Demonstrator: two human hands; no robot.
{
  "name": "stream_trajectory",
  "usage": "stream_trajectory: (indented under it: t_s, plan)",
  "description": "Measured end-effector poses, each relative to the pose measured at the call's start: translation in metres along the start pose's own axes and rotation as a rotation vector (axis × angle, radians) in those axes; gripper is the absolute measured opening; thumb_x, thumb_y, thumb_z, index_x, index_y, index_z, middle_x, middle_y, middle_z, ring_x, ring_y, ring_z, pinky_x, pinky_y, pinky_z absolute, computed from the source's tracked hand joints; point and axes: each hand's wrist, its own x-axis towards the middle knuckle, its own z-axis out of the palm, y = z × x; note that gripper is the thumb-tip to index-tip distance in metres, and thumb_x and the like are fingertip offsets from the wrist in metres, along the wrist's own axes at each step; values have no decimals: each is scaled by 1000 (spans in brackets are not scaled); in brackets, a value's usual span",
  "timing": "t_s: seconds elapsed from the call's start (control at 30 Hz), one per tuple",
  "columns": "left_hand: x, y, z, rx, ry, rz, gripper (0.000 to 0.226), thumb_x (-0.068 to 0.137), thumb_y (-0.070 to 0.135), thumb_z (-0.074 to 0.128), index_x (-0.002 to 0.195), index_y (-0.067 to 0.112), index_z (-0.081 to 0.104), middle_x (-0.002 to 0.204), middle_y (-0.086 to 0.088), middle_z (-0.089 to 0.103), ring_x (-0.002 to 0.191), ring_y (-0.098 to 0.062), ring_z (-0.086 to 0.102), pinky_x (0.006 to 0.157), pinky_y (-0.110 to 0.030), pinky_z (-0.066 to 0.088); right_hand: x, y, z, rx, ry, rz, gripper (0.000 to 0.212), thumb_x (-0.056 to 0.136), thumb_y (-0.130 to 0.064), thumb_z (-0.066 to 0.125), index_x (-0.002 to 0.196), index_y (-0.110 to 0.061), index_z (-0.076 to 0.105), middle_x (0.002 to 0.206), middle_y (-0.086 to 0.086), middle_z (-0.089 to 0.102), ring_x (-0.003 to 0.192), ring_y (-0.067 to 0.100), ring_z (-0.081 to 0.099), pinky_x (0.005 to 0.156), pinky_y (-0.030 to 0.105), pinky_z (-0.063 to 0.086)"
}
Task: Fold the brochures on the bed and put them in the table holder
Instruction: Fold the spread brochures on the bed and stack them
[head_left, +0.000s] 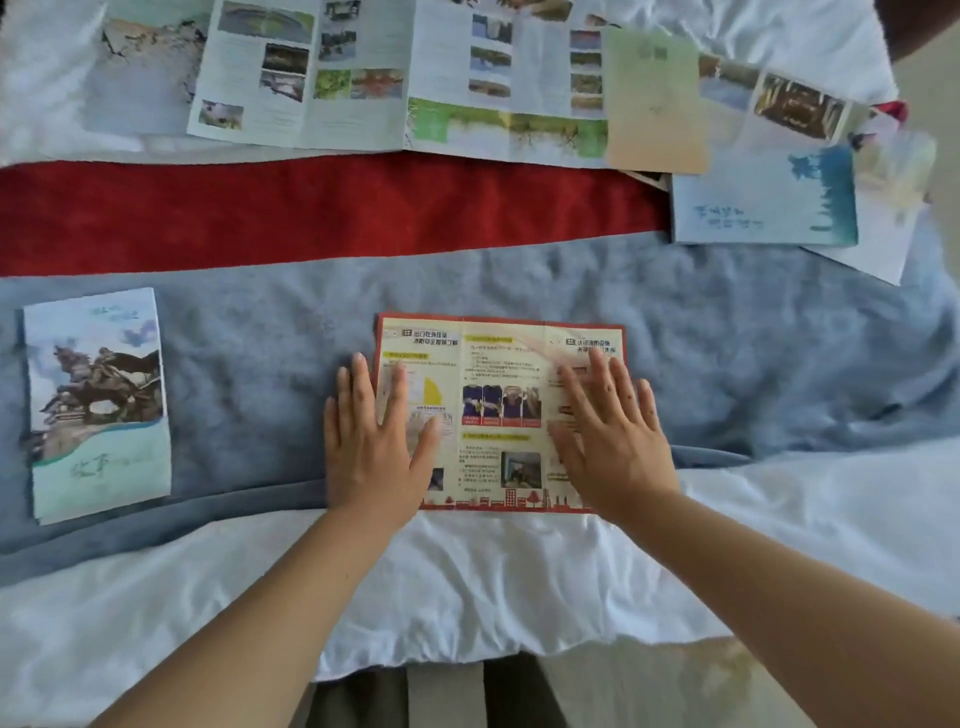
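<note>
A red-bordered, cream three-panel brochure (501, 395) lies unfolded and flat on the blue blanket (753, 332) near the bed's front edge. My left hand (376, 441) rests flat on its left panel with fingers spread, partly over the brochure's left edge. My right hand (608, 431) lies flat on its right panel, fingers apart. Neither hand grips anything. A folded brochure with a horse-statue cover (96, 402) sits on the blanket at the left. No table holder is in view.
Several unfolded brochures (395, 78) lie across the white sheet at the back, beyond a red band of cloth (311, 208). A blue-and-white brochure (763, 200) and other papers sit at the right. White bedding (467, 582) hangs over the near edge.
</note>
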Motion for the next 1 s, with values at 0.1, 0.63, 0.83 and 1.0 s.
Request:
stream_trajectory:
  t_s: [0.1,0.63,0.83,1.0]
  plan:
    - [-6,16,11,-2,17,3,83,97,67,16,163,21,-5,169,-13,-16,156,-31,-15,126,-46,-8,-11,19,11,63,9,41,69,104,-56,19,161,-37,-16,171,8,-19,157,26,-19,124,41,-16]
    - [-8,52,21,-460,41,-53,92,91,74,16,163,20,-3,170,5,-14,154,-10,-21,125,-37,-14,-14,26,34,209,112,32,68,104,-64,12,162,-38,-11,172,7,-15,158,24,-18,128,45,-9]
    - [-3,64,14,-630,18,-37,87,92,71,20,163,23,4,171,10,-4,154,-6,-17,126,-36,-12,-6,26,30,212,142,-14,65,105,-62,18,164,-39,4,172,10,-14,158,25,-17,128,46,-4]
    - [-2,92,6,-679,-65,-3,82,94,70,19,163,28,2,170,14,-6,152,1,-15,128,-36,-6,-7,25,22,246,138,58,70,103,-69,25,162,-43,-2,169,14,-23,157,29,-20,127,44,-8]
